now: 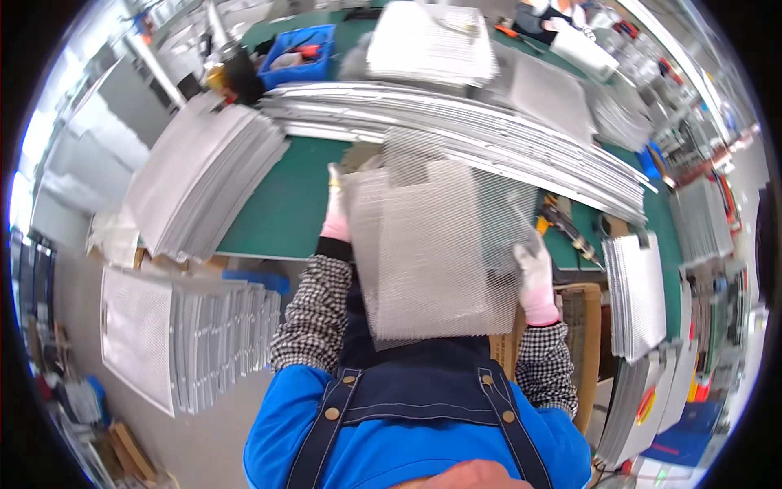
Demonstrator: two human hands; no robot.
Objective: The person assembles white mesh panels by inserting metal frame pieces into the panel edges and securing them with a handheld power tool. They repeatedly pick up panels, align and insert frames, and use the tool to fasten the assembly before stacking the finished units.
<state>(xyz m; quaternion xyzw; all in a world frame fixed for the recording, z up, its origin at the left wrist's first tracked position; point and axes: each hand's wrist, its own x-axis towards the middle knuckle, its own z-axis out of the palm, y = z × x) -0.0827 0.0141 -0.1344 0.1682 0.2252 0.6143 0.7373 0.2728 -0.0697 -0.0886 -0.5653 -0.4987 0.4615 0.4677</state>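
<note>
While the person stands at the green tabletop (pixel 285 204), both gloved hands grip a sheet of silvery metal mesh (pixel 423 253), lifted off the surface and held flat out in front of the chest. The left hand (pixel 336 213) is closed on the sheet's edge at nine o'clock, fingers wrapped over the rim; the right hand (pixel 533 273) is closed on the opposite edge at about four o'clock. A second mesh layer shows behind the first, offset toward one o'clock. Beyond the sheet, at twelve o'clock, a long stack of metal frames (pixel 456 122) runs across the tabletop. A fanned pile of flat panels (pixel 204 175) lies at ten o'clock, another mesh stack (pixel 430 42) sits farther back, and a blue bin (pixel 300 55) stands at eleven o'clock. At three o'clock an orange-handled tool (pixel 562 224) lies on the tabletop, just beside the right hand.
</note>
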